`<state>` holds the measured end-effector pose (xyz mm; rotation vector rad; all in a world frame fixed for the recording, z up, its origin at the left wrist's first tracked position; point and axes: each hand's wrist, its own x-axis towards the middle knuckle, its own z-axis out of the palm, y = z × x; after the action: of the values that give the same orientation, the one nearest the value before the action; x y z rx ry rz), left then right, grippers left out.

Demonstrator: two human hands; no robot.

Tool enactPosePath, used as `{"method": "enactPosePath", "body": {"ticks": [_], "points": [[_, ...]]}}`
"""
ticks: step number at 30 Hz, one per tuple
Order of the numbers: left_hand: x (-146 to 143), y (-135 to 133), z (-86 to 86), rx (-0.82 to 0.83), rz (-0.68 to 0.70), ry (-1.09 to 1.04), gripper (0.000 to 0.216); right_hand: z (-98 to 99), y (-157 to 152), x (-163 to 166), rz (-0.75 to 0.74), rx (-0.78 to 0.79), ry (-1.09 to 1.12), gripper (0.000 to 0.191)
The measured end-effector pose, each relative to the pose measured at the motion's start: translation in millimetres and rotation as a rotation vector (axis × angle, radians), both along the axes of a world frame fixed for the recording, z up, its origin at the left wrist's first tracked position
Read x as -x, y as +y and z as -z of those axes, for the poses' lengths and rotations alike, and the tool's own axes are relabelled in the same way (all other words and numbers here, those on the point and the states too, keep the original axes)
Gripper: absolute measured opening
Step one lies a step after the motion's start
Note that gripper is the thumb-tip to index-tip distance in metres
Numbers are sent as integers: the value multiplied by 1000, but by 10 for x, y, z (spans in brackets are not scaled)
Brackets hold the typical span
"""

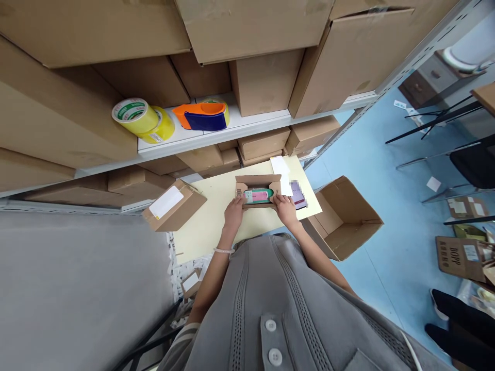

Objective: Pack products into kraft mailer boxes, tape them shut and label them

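Observation:
A small open cardboard box (257, 180) stands on the pale yellow tabletop (204, 242), its back flap raised. Inside lies a pink-and-green packaged item (260, 195) whose kind I cannot make out. My left hand (232, 214) is closed on the box's left end, and my right hand (285, 210) grips the right end. The fingertips are partly hidden by the box walls. Just right of my right hand lies a purple-screened phone (297, 196), partly blurred. White paper slips (281, 170) are behind it.
A labelled carton (178, 206) sits at the table's left edge; a large open carton (348, 221) stands right. Above, a shelf (255, 122) holds cartons, yellow tape rolls (135, 116) and an orange-and-blue tape dispenser (203, 116). Another person's dark-clad legs (460, 319) show lower right.

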<state>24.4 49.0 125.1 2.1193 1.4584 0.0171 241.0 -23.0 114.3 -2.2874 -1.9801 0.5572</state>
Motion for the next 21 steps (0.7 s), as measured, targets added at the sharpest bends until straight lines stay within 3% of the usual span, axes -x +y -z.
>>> {"method": "enactPosePath", "body": {"ticks": [5,8,14,17,21], "points": [[260,211,42,161,-41,-186,46,46,18,-223,17,-59,183,38],[294,284,62,188,-140,-266,45,95,46,-337,83,-118,292,38],[93,240,148,25,-436,-157,29,204,139,-326,278,-194,343,40],[42,215,225,-33,-474,-165,30,249,182,-258,324,-208,302,47],[45,235,276,-87,-478,-149,50,266,213,-189,402,-181,182,65]]}}
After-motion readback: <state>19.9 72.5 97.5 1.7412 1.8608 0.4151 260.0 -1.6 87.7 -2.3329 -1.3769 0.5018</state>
